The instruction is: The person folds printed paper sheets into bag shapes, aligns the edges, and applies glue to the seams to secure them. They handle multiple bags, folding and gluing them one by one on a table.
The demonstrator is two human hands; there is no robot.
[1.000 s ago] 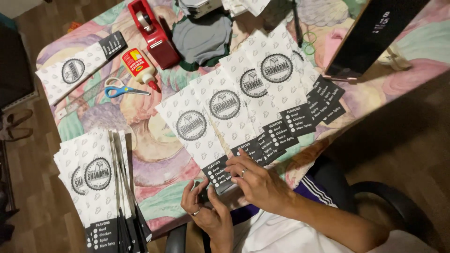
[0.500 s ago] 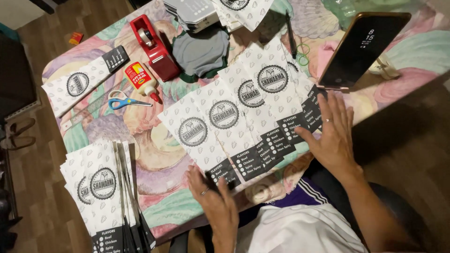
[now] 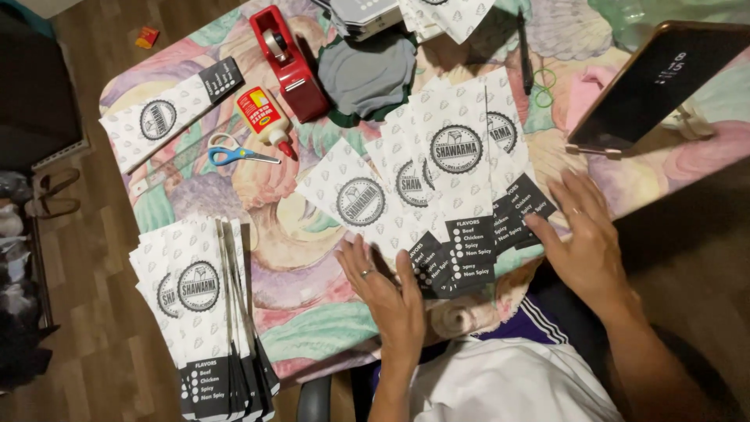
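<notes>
Several white paper sleeves (image 3: 449,168) with round dark logos and black bottom ends lie overlapped in a tight fan on the colourful tablecloth (image 3: 289,234). My left hand (image 3: 387,293), a ring on one finger, lies flat with fingers spread against the fan's lower left edge. My right hand (image 3: 586,238) is flat and spread at the fan's lower right edge, its fingertips touching the black ends. Neither hand grips anything.
A stack of the same sleeves (image 3: 203,301) sits at the table's front left corner, one more sleeve (image 3: 168,113) at the far left. Blue scissors (image 3: 234,152), a glue bottle (image 3: 264,117), a red tape dispenser (image 3: 287,62), grey cloth (image 3: 367,74) and a propped dark tablet (image 3: 660,82) lie beyond.
The spread-out row of sleeves has been pushed together into a tighter overlapping fan. My right hand moved from beside the left hand to the fan's right edge.
</notes>
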